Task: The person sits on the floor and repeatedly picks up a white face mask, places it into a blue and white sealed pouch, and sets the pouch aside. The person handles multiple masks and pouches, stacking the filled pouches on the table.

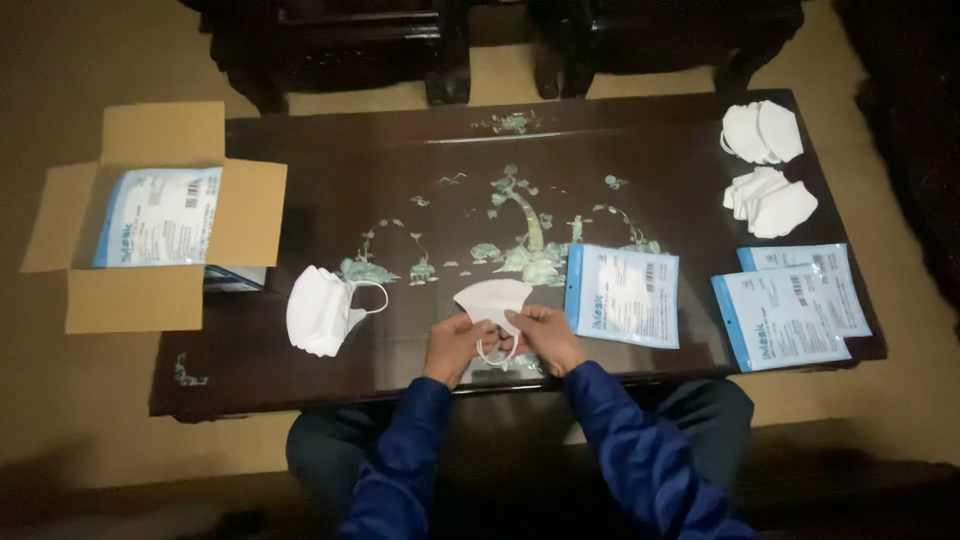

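Dark lacquered low table [400,150] with pale inlay, tan floor around it. At 6 o'clock, both hands work one white folded mask [492,299]: left hand [455,345] and right hand [545,338] each pinch its lower edge, fingers closed on it, ear loop dangling between them. At 9 o'clock lies a stack of white masks [318,310]; further out, an open cardboard box [150,215] holds a blue-edged pouch [160,215]. Just right of the hands lies one flat pouch [623,295]; at 3 o'clock, two more pouches [790,305]. At 1 o'clock, two heaps of loose masks [765,170] wait untouched. Judgement: work seems partway — some pouches boxed, several pouches and many masks left.
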